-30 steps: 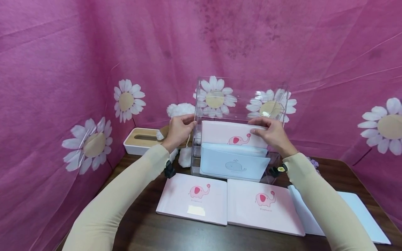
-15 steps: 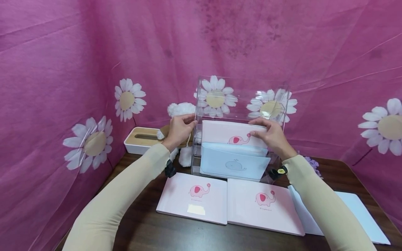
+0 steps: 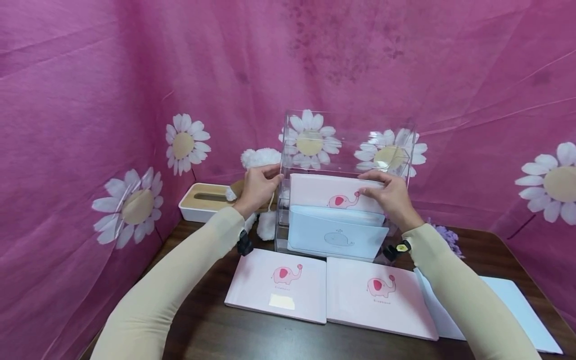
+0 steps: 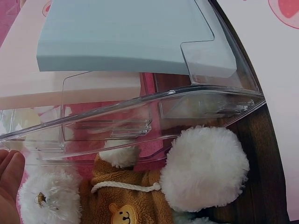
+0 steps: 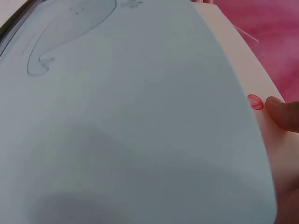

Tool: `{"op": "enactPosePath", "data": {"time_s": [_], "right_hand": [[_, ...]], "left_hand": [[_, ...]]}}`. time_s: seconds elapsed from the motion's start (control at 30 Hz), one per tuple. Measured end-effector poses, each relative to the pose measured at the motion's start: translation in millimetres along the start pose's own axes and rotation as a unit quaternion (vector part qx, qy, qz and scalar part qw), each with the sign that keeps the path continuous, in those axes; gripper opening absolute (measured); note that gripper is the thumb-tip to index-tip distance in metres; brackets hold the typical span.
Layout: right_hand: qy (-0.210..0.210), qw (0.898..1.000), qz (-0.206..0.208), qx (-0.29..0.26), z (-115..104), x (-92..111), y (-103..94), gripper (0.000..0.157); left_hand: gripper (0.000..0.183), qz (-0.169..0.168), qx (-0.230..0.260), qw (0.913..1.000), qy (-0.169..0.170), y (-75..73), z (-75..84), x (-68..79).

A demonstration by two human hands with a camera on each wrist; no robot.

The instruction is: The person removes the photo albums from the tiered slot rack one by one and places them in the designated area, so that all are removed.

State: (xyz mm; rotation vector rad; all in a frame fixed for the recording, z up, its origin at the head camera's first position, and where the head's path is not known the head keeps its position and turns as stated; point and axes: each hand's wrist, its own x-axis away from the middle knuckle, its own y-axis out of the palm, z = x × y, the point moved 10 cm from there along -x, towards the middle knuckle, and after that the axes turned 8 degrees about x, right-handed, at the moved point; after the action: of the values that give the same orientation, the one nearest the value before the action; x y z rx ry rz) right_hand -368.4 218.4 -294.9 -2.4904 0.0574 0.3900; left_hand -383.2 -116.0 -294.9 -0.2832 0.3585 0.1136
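Observation:
A clear acrylic rack with stepped tiers stands on the table. In it, a pink elephant booklet stands upright behind light blue booklets; the front one is a blue whale booklet. My right hand pinches the pink elephant booklet near its upper right corner, its thumb beside the red ball drawing in the right wrist view. My left hand grips the rack's left side edge between thumb and fingers; only part of that hand shows in the left wrist view.
Two pink elephant booklets lie flat in front of the rack, with light blue booklets to the right under my forearm. A plush toy in a brown top stands left of the rack, beside a wooden-topped tissue box. Purple flowers stand right.

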Motion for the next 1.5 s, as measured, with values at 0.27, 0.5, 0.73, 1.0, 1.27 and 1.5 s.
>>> {"op": "enactPosePath", "data": {"time_s": [0.27, 0.5, 0.73, 1.0, 1.27, 1.5], "right_hand": [[0.024, 0.999, 0.032, -0.028, -8, 2, -11.2, 0.041], [0.002, 0.996, 0.075, -0.044, -24, 1, -29.4, 0.039], [-0.033, 0.990, 0.113, -0.075, -45, -4, -48.0, 0.037], [-0.021, 0.972, 0.145, -0.186, -58, -1, -67.1, 0.034], [-0.036, 0.922, 0.166, -0.348, -60, 9, -80.0, 0.034], [0.009, 0.916, 0.114, -0.385, -52, 37, -72.4, 0.033]], "left_hand": [[0.033, 0.003, -0.006, 1.0000, 0.004, 1.2, 1.6, 0.3], [0.033, 0.004, 0.003, 1.0000, 0.002, 0.2, 1.4, 0.4], [0.033, 0.001, 0.009, 1.0000, -0.003, -0.1, 0.3, 0.4], [0.034, 0.001, 0.006, 1.0000, 0.001, -0.7, 1.9, 0.8], [0.034, 0.002, -0.002, 1.0000, 0.005, 0.6, 1.8, 0.5], [0.033, 0.003, -0.001, 1.0000, 0.009, -1.0, 3.4, 0.5]]}}
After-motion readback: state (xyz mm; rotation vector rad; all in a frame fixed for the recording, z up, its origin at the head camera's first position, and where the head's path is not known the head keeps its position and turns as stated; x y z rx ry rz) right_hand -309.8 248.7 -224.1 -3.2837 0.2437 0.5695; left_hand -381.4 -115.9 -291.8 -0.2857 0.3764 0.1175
